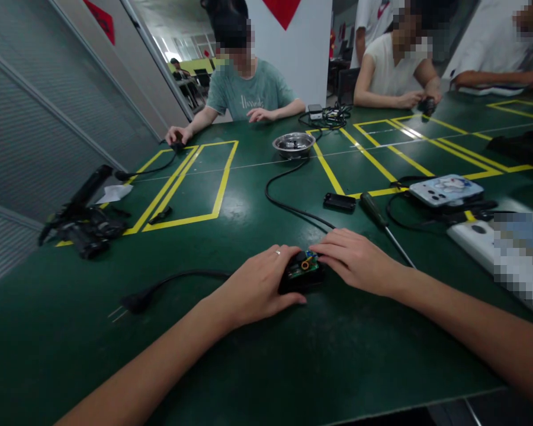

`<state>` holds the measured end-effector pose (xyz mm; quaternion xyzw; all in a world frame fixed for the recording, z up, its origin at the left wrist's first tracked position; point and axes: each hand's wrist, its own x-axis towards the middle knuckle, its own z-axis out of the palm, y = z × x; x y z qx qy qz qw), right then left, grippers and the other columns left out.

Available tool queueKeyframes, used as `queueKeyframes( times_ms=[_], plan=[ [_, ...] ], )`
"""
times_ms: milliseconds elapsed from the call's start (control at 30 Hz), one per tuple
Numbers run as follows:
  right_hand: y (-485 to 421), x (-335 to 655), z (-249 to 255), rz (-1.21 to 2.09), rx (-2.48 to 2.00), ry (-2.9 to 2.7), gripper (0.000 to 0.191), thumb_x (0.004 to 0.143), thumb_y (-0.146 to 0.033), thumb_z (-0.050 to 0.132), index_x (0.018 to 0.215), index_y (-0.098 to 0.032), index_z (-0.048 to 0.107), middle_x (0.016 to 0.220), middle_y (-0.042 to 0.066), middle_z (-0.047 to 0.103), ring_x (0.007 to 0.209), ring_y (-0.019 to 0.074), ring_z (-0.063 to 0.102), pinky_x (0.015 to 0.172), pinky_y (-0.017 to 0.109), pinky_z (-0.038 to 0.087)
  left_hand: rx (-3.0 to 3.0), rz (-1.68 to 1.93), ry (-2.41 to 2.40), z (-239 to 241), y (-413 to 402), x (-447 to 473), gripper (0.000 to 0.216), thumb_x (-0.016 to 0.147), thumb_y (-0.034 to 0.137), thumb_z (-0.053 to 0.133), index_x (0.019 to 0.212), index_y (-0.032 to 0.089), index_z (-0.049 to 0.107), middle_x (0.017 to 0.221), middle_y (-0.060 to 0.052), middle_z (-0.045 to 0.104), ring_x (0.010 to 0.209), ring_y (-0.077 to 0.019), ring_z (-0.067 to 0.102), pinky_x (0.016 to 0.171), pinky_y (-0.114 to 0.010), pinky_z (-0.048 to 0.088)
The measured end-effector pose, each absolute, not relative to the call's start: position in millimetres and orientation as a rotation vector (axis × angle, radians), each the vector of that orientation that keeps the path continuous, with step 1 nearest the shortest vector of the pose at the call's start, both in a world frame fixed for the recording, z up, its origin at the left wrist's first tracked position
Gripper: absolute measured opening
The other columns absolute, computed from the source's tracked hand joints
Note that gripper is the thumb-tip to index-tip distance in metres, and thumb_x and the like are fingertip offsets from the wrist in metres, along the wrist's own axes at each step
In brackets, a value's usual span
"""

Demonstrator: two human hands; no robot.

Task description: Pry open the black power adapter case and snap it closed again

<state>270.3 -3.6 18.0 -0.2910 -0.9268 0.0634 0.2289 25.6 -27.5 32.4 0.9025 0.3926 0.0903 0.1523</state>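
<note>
While the left hand clasped the open black box nearside of the bowl, the right hand bunched at the board, pinch unclear. Any snag in the cord toward the bowl could have yanked the board loose.

The left forearm extends from seven o'clock, left hand curved in a grip, thumb toward three; the right forearm extends from four, right hand palm-down, fingers bent toward nine.
</note>
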Motion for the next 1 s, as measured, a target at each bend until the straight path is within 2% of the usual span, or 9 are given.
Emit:
queueKeyframes(
  times_ms=[100, 433, 700, 1000],
  plan=[
    [-3.5, 270.7, 17.3, 0.212, -0.835, -2.544, 0.031, 0.096, -0.024, 0.044, 0.117, -0.012, 0.064, 0.104, 0.01, 0.066, 0.097, 0.0207, 0.057, 0.088, 0.038, 0.047, 2.543, 0.256, 1.139, 29.8, -23.8, 21.4, 0.059, 0.084, 0.041, 0.065, 0.132, 0.021, 0.036, 0.122, -0.01, 0.056, 0.109, -0.0246, 0.057, 0.094, -0.041, 0.047],
    [-7.5, 270.2, 16.3, 0.371, -0.913, -2.622, 0.032, 0.096, -0.022, 0.043, 0.121, -0.018, 0.063, 0.104, 0.009, 0.061, 0.094, 0.019, 0.058, 0.084, 0.036, 0.049, 2.658, 0.23, 1.076, 29.2, -20.0, 19.7, 0.042, 0.092, 0.039, 0.054, 0.129, 0.022, 0.045, 0.115, -0.009, 0.054, 0.102, -0.0235, 0.055, 0.089, -0.041, 0.048],
    [-6.1, 269.2, 13.8, 0.521, -0.918, -2.522, 0.024, 0.095, -0.021, 0.047, 0.109, -0.016, 0.066, 0.103, 0.007, 0.064, 0.094, 0.0167, 0.059, 0.087, 0.034, 0.049, 2.674, 0.253, 1.079, 28.3, -18.3, 20.4, 0.04, 0.091, 0.038, 0.054, 0.127, 0.022, 0.049, 0.114, -0.009, 0.055, 0.1, -0.0227, 0.055, 0.087, -0.04, 0.049],
    [-5.3, 273.4, 14.5, 0.475, -0.969, -2.538, 0.021, 0.093, -0.022, 0.051, 0.104, -0.017, 0.068, 0.097, 0.006, 0.066, 0.092, 0.0176, 0.059, 0.085, 0.036, 0.049, 2.649, 0.232, 1.05, 28.9, -16.9, 18.9, 0.04, 0.092, 0.037, 0.053, 0.129, 0.021, 0.052, 0.116, -0.01, 0.054, 0.102, -0.0233, 0.054, 0.09, -0.041, 0.049]
  ],
)
